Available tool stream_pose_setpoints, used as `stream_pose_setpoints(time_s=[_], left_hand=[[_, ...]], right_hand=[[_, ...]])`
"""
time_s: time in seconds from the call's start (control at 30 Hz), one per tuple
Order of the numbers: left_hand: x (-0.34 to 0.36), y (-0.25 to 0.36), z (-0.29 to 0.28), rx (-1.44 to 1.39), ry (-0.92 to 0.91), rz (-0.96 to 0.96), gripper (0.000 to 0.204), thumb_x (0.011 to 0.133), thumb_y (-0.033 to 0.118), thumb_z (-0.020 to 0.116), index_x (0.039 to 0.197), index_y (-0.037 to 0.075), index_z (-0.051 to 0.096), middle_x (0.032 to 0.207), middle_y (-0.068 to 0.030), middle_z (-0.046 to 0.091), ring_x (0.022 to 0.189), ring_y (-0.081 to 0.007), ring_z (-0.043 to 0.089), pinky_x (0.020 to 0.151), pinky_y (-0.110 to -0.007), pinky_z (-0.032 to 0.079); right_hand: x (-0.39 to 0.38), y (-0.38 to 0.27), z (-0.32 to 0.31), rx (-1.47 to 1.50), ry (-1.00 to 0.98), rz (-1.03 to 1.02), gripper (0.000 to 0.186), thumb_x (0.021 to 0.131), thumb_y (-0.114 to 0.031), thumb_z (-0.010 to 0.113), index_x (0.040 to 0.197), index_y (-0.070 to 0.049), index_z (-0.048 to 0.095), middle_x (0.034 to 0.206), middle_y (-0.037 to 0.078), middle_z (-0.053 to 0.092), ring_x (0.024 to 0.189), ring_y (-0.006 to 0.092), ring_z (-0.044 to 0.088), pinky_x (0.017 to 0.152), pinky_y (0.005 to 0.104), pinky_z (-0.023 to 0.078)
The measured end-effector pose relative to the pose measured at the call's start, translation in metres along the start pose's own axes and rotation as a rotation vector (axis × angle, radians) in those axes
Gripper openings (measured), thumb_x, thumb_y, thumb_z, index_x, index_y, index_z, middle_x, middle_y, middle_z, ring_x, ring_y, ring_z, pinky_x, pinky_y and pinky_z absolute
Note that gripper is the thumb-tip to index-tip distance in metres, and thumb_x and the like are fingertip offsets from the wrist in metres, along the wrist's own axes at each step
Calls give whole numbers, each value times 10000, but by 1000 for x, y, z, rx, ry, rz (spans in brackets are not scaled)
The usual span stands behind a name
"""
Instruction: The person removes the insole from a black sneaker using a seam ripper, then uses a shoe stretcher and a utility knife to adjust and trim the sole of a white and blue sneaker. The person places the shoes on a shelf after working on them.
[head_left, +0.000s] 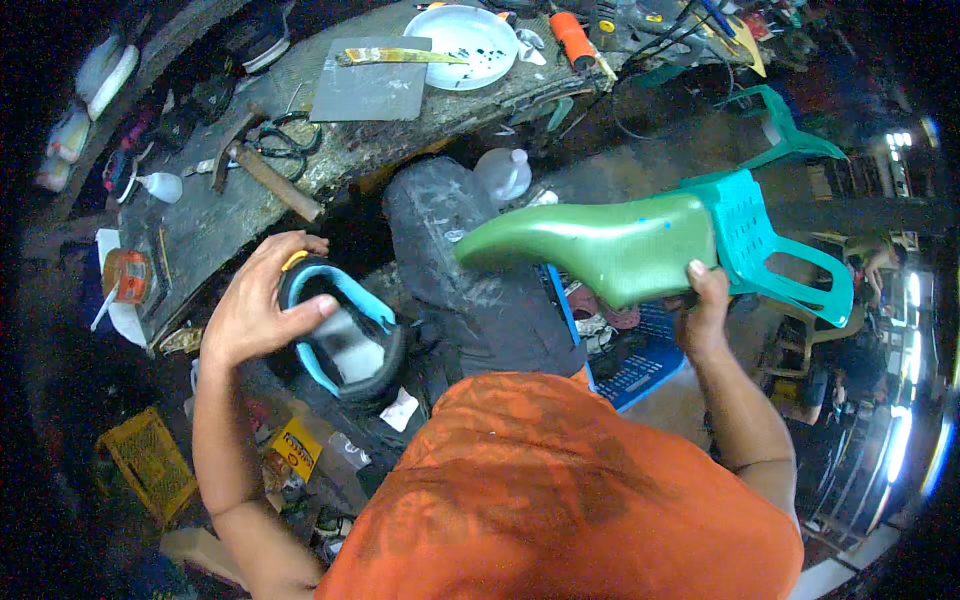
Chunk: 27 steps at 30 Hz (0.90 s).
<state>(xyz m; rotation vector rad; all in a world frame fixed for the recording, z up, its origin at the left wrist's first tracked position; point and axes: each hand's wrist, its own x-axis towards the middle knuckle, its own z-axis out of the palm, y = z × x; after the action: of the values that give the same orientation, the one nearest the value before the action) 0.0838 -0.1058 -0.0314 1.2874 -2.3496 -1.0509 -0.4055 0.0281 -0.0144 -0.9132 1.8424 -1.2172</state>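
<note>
Left hand (255,300) grips the rim of a black shoe upper with light-blue lining (340,335). Right hand (700,300) is clamped on the heel end of a glossy green plastic shoe last (590,245), toe pointing left. Hands well apart.

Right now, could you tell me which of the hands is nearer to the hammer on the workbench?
Left. The left hand grips the black-and-blue shoe upper just below the hammer; the right hand holds the green shoe last far off to the right.

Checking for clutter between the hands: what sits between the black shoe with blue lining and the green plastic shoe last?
In the head view, between the black shoe with blue lining and the green plastic shoe last stands a dark, scuffed rounded stand, with a clear plastic bottle behind it.
</note>
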Motion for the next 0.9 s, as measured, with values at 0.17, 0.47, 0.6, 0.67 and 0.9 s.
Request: stream_pose_setpoints(time_s=[0.17, 0.47, 0.6, 0.67, 0.9], left_hand=[[-26, -9, -1, -202, 138, -29, 436, 884, 327, 648, 1160, -9, 617, 1270, -188, 635, 1243, -345, 572, 1096, -439, 412], [-100, -15, 1, -369, 674, -235, 569, 831, 457, 589, 1143, -18, 621, 1297, -239, 626, 1247, -329, 566, 1103, -454, 389], [-142, -11, 39, -486, 840, -328, 533, 864, 407, 559, 1162, -32, 606, 1323, -248, 609, 1246, -317, 566, 1101, -448, 395], [-157, -17, 58, -482, 904, -420, 537, 877, 409, 561, 1176, -35, 597, 1332, -250, 602, 1219, -308, 583, 1097, -437, 399], [-164, -29, 69, -598, 844, -463, 649, 895, 477, 593, 1324, -8, 557, 1424, -220, 554, 1266, -301, 569, 1130, -443, 387]], right_hand=[[59, 130, 48, 413, 226, 220, 407, 953, -478, 576, 938, -71, 574, 639, 8, 474, 509, 133, 440, 473, 293, 365], [258, 260, 297, 451, 120, 212, 475, 951, -479, 632, 1006, -7, 613, 715, 61, 586, 570, 196, 567, 532, 352, 473], [319, 286, 358, 330, -3, 207, 461, 959, -461, 624, 1026, -4, 623, 754, 70, 603, 612, 207, 577, 571, 358, 478], [333, 288, 374, 275, -51, 189, 455, 964, -452, 620, 1036, -3, 627, 773, 74, 612, 633, 213, 583, 591, 362, 481], [344, 279, 400, -51, -106, 42, 434, 978, -421, 605, 1070, 2, 645, 841, 88, 642, 707, 233, 602, 659, 374, 490]])
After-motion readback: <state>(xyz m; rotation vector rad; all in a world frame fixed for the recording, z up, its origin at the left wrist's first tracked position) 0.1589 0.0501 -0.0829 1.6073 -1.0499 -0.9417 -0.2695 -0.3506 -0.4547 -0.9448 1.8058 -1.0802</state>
